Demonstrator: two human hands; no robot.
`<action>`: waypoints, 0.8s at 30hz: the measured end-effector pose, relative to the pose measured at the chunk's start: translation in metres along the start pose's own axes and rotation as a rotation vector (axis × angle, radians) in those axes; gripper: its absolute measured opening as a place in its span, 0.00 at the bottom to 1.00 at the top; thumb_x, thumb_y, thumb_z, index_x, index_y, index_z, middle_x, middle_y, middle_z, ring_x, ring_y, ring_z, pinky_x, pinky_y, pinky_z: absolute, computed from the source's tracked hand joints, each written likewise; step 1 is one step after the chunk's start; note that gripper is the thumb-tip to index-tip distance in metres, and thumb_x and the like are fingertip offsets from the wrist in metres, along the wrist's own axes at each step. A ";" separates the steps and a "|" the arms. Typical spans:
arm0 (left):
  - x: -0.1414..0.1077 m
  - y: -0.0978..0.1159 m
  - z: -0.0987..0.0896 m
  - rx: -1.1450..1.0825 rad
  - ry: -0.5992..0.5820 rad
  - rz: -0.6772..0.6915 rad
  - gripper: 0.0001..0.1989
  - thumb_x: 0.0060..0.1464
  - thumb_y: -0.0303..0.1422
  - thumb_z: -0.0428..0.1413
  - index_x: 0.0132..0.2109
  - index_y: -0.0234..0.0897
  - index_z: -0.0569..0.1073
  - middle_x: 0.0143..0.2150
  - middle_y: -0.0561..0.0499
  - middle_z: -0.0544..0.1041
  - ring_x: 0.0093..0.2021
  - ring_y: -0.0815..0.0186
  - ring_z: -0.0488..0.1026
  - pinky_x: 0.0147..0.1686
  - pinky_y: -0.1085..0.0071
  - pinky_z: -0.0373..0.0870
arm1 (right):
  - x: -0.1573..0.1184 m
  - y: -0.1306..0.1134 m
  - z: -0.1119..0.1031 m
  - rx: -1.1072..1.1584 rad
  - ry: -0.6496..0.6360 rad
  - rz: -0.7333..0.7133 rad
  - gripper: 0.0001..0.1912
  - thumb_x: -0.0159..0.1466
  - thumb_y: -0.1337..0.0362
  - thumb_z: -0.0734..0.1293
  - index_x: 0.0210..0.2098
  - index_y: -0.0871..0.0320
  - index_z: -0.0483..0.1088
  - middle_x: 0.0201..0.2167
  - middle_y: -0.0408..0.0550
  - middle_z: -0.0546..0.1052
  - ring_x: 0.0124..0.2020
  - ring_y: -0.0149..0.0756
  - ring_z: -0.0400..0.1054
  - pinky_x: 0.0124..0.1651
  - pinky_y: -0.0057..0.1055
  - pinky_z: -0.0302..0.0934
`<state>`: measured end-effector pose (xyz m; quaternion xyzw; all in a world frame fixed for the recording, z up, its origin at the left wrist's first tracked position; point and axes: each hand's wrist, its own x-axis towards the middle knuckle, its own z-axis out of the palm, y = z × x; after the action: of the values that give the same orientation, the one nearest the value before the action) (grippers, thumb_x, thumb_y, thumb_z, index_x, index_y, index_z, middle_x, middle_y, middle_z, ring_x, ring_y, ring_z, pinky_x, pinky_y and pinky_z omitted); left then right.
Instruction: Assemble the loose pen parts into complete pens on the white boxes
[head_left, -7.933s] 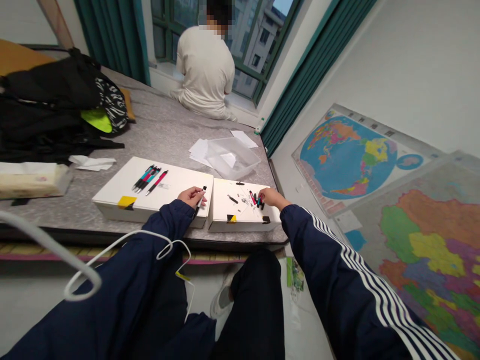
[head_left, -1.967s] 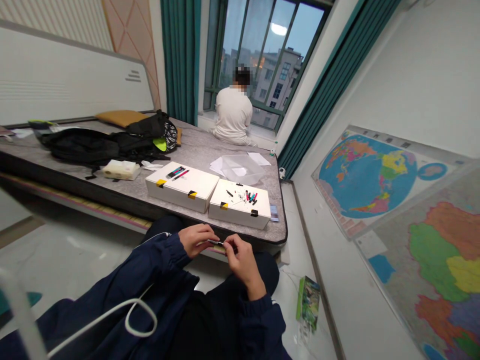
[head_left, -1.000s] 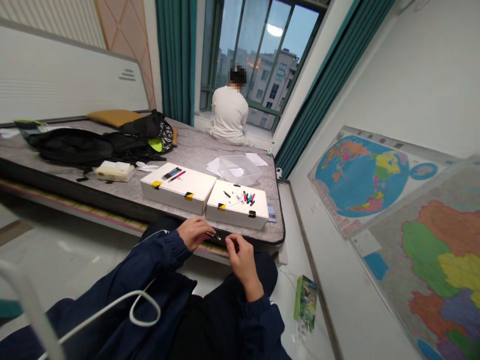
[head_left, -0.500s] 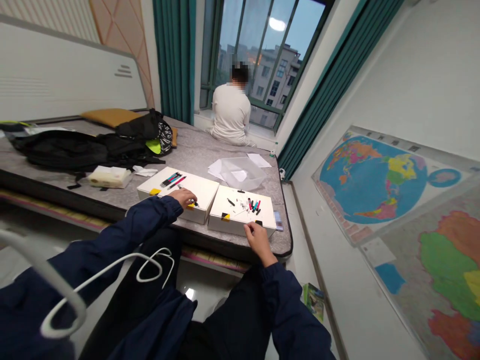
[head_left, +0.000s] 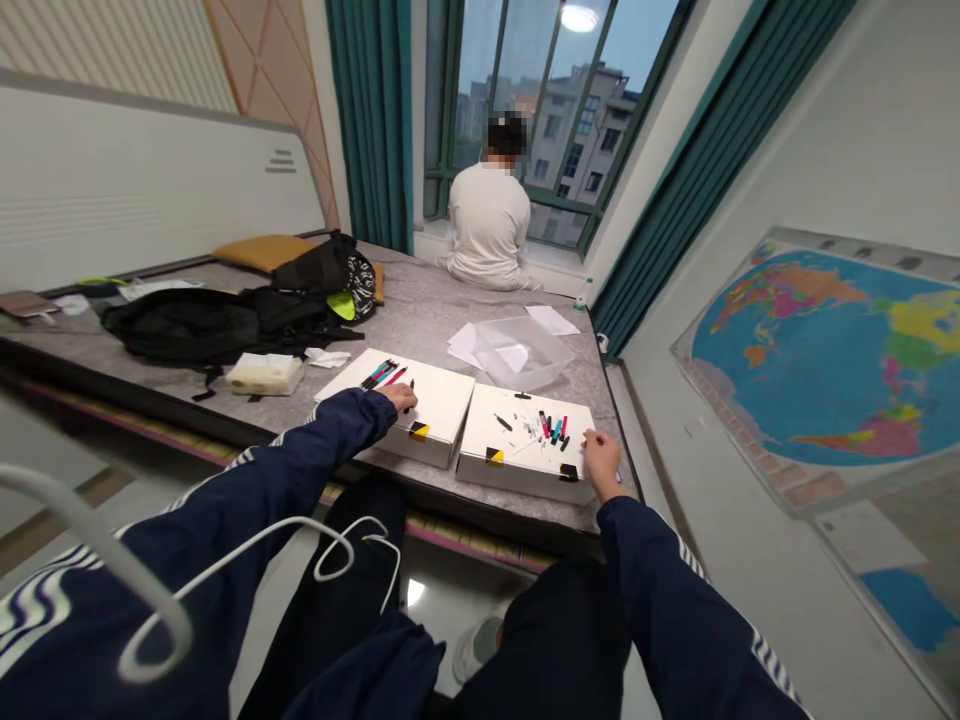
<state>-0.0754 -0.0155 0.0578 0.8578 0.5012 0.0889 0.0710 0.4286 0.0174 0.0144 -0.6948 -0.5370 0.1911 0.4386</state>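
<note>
**Left hand (head_left: 397, 398) pinching black pen part (head_left: 410, 396); right hand (head_left: 602, 462) at box edge**

Around the hands: two white cardboard boxes sit side by side, touching or nearly so. The left box (head_left: 442, 412) carries finished pens (head_left: 380, 374) in a tight group, with yellow tape (head_left: 418, 431) on its near corner. The right box (head_left: 487, 430) carries loose pen parts (head_left: 553, 430), with black tape (head_left: 568, 472) at its near edge. In the way: a white cable (head_left: 247, 545) loops across the foreground, over the left sleeve (head_left: 247, 470), and does not touch the boxes.

Part: on the left box, near its front right corner, gripped by the left fingertips. Long axis close to upright, slightly tilted, on the hand's right side. Which end is up: cannot tell.

Right hand: fingers loosely curled beside the right box's right edge, nothing visible in them. Whether it holds something small: cannot tell.

Behind: clear plastic tub (head_left: 517, 352) on white paper sheets (head_left: 466, 345). To the left: tissue pack (head_left: 264, 374), black backpack (head_left: 180, 325).

Surface: grey mattress (head_left: 420, 290). Room: seated person (head_left: 489, 215) faces the window (head_left: 592, 120), teal curtains (head_left: 367, 120) at its sides, world map (head_left: 825, 350) on the right wall.
</note>
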 end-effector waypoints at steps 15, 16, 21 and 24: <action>0.007 -0.019 -0.029 0.142 0.180 -0.166 0.15 0.56 0.33 0.49 0.48 0.35 0.73 0.41 0.43 0.77 0.43 0.60 0.72 0.47 0.66 0.64 | -0.005 0.000 0.015 -0.366 0.042 -0.012 0.17 0.62 0.58 0.59 0.32 0.62 0.75 0.30 0.54 0.77 0.29 0.38 0.65 0.31 0.29 0.49; 0.010 -0.021 -0.033 0.145 0.210 -0.192 0.17 0.56 0.35 0.49 0.50 0.34 0.73 0.41 0.43 0.77 0.42 0.60 0.72 0.47 0.67 0.64 | -0.006 0.000 0.015 -0.378 0.046 -0.010 0.17 0.62 0.58 0.59 0.32 0.62 0.75 0.30 0.54 0.77 0.29 0.38 0.65 0.31 0.29 0.48; 0.025 -0.029 -0.042 0.194 0.199 -0.382 0.19 0.54 0.39 0.51 0.48 0.35 0.74 0.38 0.46 0.78 0.37 0.63 0.72 0.41 0.71 0.65 | -0.007 -0.001 0.015 -0.398 0.051 0.001 0.16 0.63 0.59 0.59 0.33 0.61 0.75 0.29 0.52 0.76 0.29 0.37 0.64 0.31 0.29 0.47; 0.033 -0.033 -0.036 0.209 0.062 -0.535 0.15 0.51 0.40 0.53 0.39 0.34 0.76 0.34 0.46 0.77 0.35 0.63 0.71 0.37 0.70 0.65 | -0.008 -0.001 0.015 -0.415 0.053 -0.006 0.17 0.63 0.58 0.59 0.33 0.61 0.75 0.29 0.53 0.76 0.29 0.37 0.64 0.31 0.29 0.47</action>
<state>-0.0953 0.0299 0.0885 0.6946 0.7181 0.0408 -0.0123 0.4141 0.0165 0.0051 -0.7735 -0.5552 0.0569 0.3003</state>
